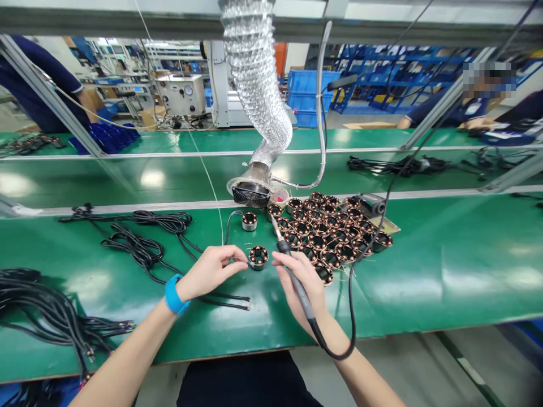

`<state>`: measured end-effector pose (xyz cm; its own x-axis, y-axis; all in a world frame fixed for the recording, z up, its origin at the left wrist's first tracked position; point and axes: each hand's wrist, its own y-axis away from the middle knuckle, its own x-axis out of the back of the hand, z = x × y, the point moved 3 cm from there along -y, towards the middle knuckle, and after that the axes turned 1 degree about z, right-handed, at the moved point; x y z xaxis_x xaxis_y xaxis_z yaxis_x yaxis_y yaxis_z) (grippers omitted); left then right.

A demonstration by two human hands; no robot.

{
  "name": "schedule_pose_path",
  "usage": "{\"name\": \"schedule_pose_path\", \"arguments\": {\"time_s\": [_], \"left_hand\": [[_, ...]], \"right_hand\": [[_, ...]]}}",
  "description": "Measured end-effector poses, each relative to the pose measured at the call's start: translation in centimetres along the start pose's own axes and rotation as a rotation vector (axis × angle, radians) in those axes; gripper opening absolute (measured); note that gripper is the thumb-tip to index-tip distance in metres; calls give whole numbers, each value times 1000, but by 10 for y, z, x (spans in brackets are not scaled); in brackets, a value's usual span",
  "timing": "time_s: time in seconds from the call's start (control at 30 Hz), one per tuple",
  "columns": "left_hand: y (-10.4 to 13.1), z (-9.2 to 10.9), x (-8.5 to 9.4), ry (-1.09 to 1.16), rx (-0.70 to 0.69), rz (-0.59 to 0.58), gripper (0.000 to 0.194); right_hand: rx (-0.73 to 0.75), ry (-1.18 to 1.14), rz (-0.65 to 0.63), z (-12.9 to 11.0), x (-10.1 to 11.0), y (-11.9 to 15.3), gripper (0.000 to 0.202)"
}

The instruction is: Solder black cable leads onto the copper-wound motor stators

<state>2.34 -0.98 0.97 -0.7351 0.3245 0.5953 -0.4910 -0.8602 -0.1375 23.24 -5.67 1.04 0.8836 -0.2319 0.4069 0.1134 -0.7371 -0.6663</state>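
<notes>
A copper-wound motor stator (258, 257) lies on the green bench between my hands. My left hand (212, 271), with a blue band at its wrist, is closed in a pinch at the stator's left side, on what looks like a thin wire; the fingertips hide most of it. In my right hand (303, 282) is a soldering iron (300, 291), held like a pen. Its tip points up and away, above the bench and apart from the near stator. Another stator (249, 221) with a dark lead stands farther back.
Many stators (328, 232) crowd the bench at right. Black cable bundles (144, 246) and a larger pile (42, 311) lie at left. A fume-extractor hood (251, 189) hangs from a foil duct (254, 73). The iron's cord (352, 316) loops by my right forearm. People work beyond the bench.
</notes>
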Motion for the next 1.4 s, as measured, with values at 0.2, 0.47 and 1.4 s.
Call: {"name": "schedule_pose_path", "arguments": {"time_s": [0.2,0.47,1.4], "left_hand": [[-21,5,16,171,11,-13,37],[-25,-16,2,345,124,54,29],[-12,-20,6,-164,5,101,26]], "right_hand": [[-49,-136,27,9,-33,-25,37],[-58,-183,101,25,-52,-29,35],[-188,-259,10,25,-62,-24,25]]}}
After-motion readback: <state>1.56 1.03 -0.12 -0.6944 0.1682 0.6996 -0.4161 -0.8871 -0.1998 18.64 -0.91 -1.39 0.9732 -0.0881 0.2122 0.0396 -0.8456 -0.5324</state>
